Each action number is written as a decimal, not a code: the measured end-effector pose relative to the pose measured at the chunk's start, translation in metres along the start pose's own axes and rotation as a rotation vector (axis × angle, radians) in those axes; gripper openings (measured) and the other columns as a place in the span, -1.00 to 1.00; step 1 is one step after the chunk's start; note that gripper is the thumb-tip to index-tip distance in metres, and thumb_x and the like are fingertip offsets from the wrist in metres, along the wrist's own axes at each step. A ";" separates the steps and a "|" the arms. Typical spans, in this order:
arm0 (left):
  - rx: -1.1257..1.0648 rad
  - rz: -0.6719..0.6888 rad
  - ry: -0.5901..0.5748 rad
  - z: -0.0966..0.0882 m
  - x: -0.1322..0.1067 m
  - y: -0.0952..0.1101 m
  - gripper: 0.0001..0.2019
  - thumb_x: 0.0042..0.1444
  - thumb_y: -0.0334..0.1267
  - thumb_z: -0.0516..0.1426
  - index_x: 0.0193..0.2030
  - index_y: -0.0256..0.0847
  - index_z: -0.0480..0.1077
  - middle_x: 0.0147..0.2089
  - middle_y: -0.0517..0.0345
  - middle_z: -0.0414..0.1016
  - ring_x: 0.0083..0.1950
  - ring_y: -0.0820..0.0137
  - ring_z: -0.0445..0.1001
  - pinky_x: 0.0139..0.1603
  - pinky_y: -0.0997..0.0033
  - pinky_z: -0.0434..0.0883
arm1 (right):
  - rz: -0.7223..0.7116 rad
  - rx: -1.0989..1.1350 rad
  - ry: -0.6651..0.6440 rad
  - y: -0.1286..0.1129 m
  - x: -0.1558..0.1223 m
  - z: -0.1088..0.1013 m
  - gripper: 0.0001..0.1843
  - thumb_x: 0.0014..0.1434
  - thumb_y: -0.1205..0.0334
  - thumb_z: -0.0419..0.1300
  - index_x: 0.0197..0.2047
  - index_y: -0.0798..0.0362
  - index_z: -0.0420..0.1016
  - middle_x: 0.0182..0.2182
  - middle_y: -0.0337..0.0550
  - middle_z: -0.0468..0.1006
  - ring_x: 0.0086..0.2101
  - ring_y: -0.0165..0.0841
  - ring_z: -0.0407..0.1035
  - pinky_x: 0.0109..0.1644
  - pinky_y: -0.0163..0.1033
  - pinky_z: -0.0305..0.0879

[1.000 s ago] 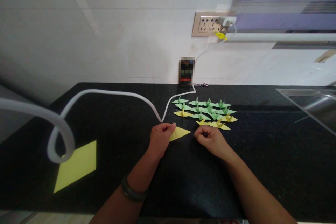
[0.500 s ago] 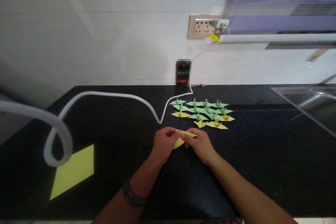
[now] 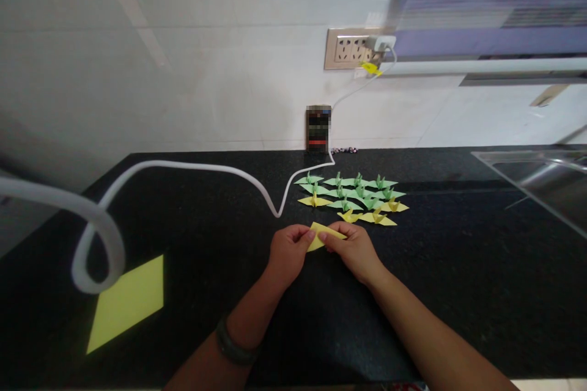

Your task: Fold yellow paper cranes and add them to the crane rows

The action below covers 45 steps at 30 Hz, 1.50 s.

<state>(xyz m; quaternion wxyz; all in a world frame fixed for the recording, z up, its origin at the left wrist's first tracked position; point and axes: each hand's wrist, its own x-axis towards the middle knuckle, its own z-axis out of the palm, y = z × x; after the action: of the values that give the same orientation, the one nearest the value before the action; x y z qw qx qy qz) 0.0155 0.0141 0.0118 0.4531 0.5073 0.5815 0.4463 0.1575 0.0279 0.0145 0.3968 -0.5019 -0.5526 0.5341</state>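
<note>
Between my two hands is a folded piece of yellow origami paper. My left hand pinches its left side with thumb and fingers. On the other side, my right hand grips the paper, its thumb lying on top near the middle. The fingertips under the paper are hidden. Just beyond my hands stand several folded paper cranes in rows, green ones mostly at the back and yellow ones toward the front and sides. A flat yellow sheet lies on the dark countertop at the left.
A white cable loops across the left side, over the yellow sheet's corner. It runs to a phone-like device leaning on the wall. Above is a wall socket with a plugged-in charger. A metal sink is at the right.
The yellow paper between my hands has been turned and now shows a shorter, squarer shape. My thumbs have moved slightly apart. The cranes and the flat sheet stay in place.
</note>
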 end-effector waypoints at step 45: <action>-0.092 -0.060 -0.062 -0.004 0.005 0.000 -0.79 -0.13 -0.20 0.13 -0.38 -0.30 0.38 -0.47 0.13 0.45 -0.48 0.46 0.36 -0.46 0.50 0.26 | -0.018 -0.137 -0.134 0.003 0.004 -0.018 -0.72 0.00 0.08 0.09 -0.52 0.14 0.39 -0.67 -0.29 0.30 -0.66 -0.54 0.12 -0.60 -0.42 0.04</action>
<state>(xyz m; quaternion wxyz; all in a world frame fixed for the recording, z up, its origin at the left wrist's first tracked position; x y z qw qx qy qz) 0.0112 0.0184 0.0123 0.5067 0.4819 0.5610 0.4431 0.1742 0.0354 0.0136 0.3285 -0.4860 -0.6178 0.5237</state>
